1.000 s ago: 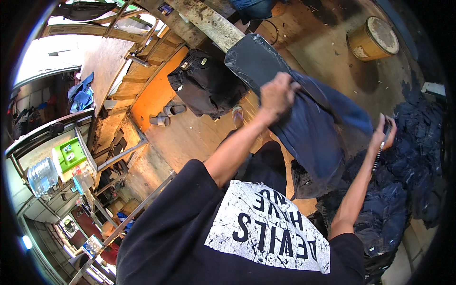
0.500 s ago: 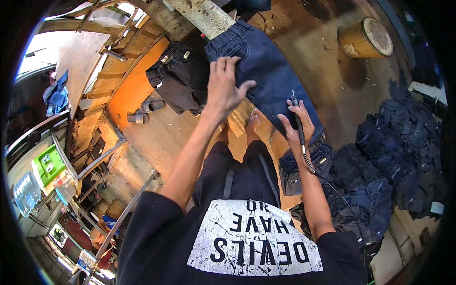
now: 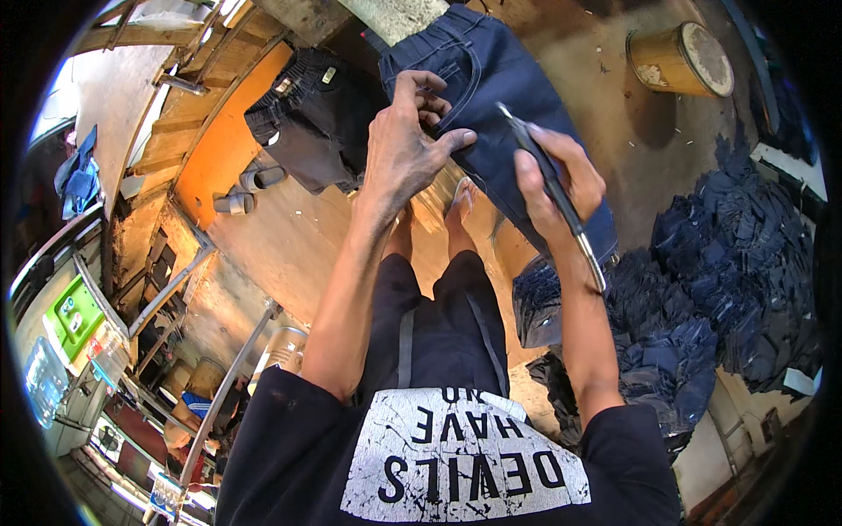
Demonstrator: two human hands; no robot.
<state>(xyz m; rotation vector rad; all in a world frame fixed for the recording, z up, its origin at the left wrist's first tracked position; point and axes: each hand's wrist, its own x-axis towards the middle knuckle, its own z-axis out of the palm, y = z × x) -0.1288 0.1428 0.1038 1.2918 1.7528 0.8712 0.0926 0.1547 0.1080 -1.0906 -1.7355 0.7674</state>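
Note:
Dark blue elastic-waist trousers [image 3: 517, 88] are drawn over the end of a narrow, pale speckled board [image 3: 399, 16]. My left hand [image 3: 408, 140] is at their left edge beside the curved front pocket, fingers curled into the cloth and thumb pointing right. In my right hand [image 3: 566, 180] is a slim pen-shaped rotary tool [image 3: 553, 180], black in the middle with metal ends. It is gripped between thumb and fingers above the trouser leg, its tip slanting up toward the pocket and apart from the cloth. The tool's back end reaches over my right wrist.
Dark trousers [image 3: 311, 123] hang left of the board, by an orange panel [image 3: 224, 131] and grey sandals [image 3: 250, 188]. Heaped dark blue garments [image 3: 737, 272] lie at the right. A yellowish drum [image 3: 680, 57] stands at the far right. A metal rail [image 3: 232, 386] runs along my left.
My right hand has moved up and left with the rotary tool, bringing its tip over the trousers near the pocket. The spread fingers of my left hand have curled at the trousers' edge.

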